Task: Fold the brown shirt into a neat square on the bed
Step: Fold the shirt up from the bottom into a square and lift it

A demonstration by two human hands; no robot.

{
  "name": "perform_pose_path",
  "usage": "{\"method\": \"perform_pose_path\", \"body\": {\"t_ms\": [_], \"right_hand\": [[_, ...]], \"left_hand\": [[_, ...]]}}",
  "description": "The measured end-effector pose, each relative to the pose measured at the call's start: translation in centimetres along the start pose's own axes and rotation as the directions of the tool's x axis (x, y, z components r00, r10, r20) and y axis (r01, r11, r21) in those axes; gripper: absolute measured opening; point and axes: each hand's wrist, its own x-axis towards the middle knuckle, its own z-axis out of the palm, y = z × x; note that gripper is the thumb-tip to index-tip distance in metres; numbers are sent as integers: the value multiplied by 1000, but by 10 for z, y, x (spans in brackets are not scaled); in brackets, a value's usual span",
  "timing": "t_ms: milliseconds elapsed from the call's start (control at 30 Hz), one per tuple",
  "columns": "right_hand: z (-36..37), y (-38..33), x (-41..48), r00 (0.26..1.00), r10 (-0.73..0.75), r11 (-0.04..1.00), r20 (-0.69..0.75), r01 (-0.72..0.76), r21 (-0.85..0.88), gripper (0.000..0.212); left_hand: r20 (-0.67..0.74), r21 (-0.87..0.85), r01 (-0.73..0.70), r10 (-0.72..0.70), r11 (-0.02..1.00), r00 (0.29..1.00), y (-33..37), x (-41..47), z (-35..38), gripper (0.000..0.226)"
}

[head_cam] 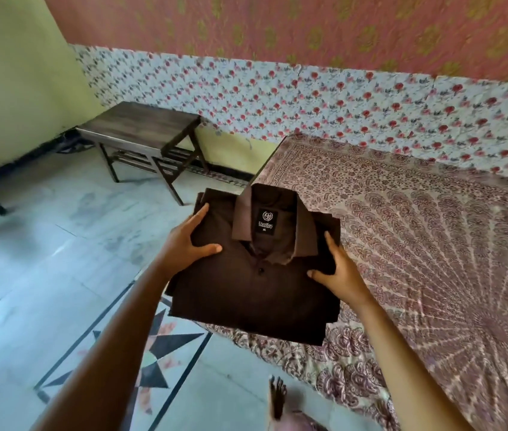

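The brown shirt (256, 293) is folded into a compact square with its collar and a black neck label facing up. I hold it lifted over the left edge of the bed (433, 244), partly above the floor. My left hand (189, 241) grips its left side, thumb on top. On the opposite side my right hand (338, 269) holds the shirt the same way, its fingers hidden under the fabric.
The bed carries a maroon and cream patterned cover. A dark wooden bench (144, 135) stands on the pale tiled floor (44, 259) to the left. A floral cloth (308, 101) hangs along the wall behind. A bare foot (277, 396) shows near the bottom edge.
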Motion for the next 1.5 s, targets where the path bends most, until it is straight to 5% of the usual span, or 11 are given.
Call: {"method": "perform_pose_path", "body": {"t_ms": [367,567,967,1133,1300,1500], "right_hand": [[147,62,69,926,350,934,141,-356,19,96],[201,84,101,891,442,897,102,-438,-65,96],[249,163,182,861,506,846,-55,-508,-160,95],[268,181,181,840,533,796,-104,-539,-275,89],[311,167,168,796,351,650,-493,-586,-484,69],[367,173,147,805,414,651,-424,-588,-480,66]], "left_hand": [[299,88,235,-250,968,921,-157,65,41,95],[403,84,268,-279,960,872,-226,103,69,96],[453,-5,138,-121,990,883,-339,202,183,95],[449,310,-15,-132,950,883,-359,189,198,81],[221,427,-42,-59,903,974,-334,156,210,60],[400,418,-165,-17,893,916,-331,111,243,63]]}}
